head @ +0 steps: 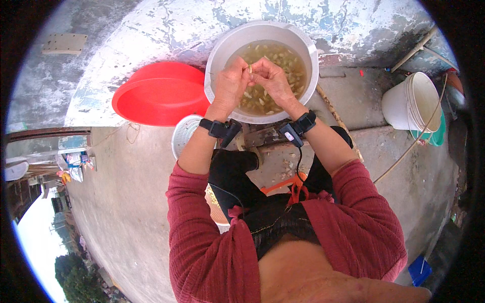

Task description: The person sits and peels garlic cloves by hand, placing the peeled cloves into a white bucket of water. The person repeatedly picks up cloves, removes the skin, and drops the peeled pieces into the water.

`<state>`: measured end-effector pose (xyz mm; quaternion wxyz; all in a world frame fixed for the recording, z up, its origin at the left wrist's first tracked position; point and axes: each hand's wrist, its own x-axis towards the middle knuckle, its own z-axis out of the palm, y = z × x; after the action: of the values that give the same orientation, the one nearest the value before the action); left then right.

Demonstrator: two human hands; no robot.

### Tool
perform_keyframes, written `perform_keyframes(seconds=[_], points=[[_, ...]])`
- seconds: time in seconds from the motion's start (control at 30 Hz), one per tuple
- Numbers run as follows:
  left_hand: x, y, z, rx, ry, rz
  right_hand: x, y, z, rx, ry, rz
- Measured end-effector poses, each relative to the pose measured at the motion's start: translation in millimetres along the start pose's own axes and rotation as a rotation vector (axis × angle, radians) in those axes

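Note:
Both my hands are raised over a large whitish plastic tub (216,41), fingertips meeting above the water. Between the fingertips is a small pale yellow-green piece (250,69), too small to identify surely. My left hand (234,78) pinches it from one side, and my right hand (273,81) grips it from the other. Cloudy brownish water (261,47) fills part of the tub. Many small pale pieces (261,100), perhaps cloves or kernels, float or lie in it. My fingers partly hide the held piece.
Against the wall, left of the tub, leans a red plastic basin (163,96). A white perforated basket (183,132) is near my left forearm. Partly hidden by my leg, an orange-brown basket (216,212) holds pale pieces. A wooden stick (335,111) and white bucket (396,100) are at right.

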<state>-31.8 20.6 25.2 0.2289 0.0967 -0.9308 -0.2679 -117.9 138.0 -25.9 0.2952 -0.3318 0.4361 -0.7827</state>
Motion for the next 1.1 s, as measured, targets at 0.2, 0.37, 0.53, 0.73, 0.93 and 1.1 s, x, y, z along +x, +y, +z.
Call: perform_keyframes(seconds=[0.2, 0.37, 0.53, 0.73, 0.93, 1.1], points=[[-2, -12, 3, -0.013, 0.067, -0.005, 1, 3, -2, 0.035, -0.009, 0.032], [0, -18, -10, -0.845, -0.024, -0.552, 4, 2, -5, 0.330, 0.054, 0.157], [-8, -5, 0, -0.674, -0.055, -0.292, 3, 2, -4, 0.278, 0.058, 0.137], [-8, -7, 5, -0.879, -0.054, -0.378, 2, 5, -6, 0.479, 0.052, 0.225], [-11, -6, 4, -0.482, 0.021, -0.415, 4, 9, -15, 0.710, 0.089, 0.325], [-9, 8, 7, -0.271, 0.060, 0.024, 2, 7, -10, 0.681, 0.136, 0.377]])
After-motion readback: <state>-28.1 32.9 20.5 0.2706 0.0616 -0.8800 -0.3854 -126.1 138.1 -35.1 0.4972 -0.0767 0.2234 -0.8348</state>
